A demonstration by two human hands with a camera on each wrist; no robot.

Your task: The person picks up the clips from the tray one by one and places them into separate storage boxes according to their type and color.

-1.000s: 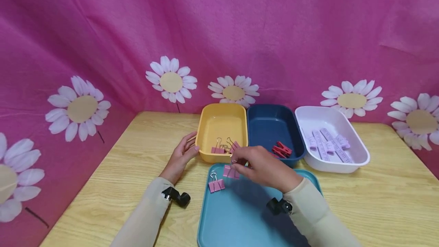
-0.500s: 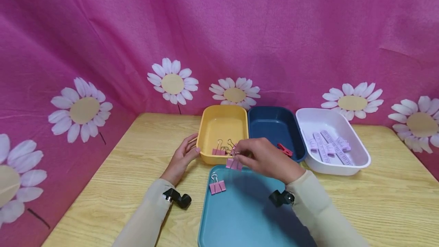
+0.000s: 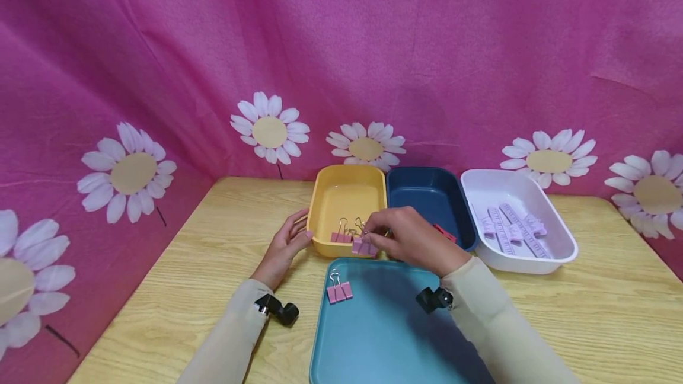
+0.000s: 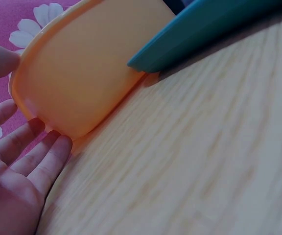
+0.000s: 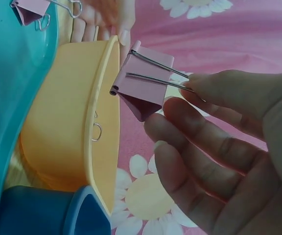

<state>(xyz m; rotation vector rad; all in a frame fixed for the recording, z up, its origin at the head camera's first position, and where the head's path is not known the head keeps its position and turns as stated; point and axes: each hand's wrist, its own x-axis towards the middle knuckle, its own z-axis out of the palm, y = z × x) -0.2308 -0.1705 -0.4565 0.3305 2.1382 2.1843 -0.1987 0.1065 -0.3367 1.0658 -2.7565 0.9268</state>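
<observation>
In the head view my right hand (image 3: 413, 236) pinches a pink binder clip (image 5: 146, 81) by its wire handles. The clip hangs over the front rim of the yellow bin (image 3: 347, 188). More pink binder clips (image 3: 341, 237) with wire loops sit inside that bin, partly hidden. My left hand (image 3: 283, 250) rests against the bin's left side, fingers extended along the wall and thumb at the front corner. Another pink binder clip (image 3: 339, 293) lies at the upper left of the teal tray (image 3: 368, 342).
Right of the yellow bin stands a navy bin (image 3: 427, 188) with a red clothespin (image 3: 444, 233), partly behind my right hand. A white bin (image 3: 555, 253) farther right holds lilac tape-like strips (image 3: 514, 230). A pink flowered curtain (image 3: 453, 64) rises behind the wooden table (image 3: 213, 242).
My right hand has lifted the binder clip from over the tray's far edge up to the yellow bin's front rim. My left hand stays at the bin's side.
</observation>
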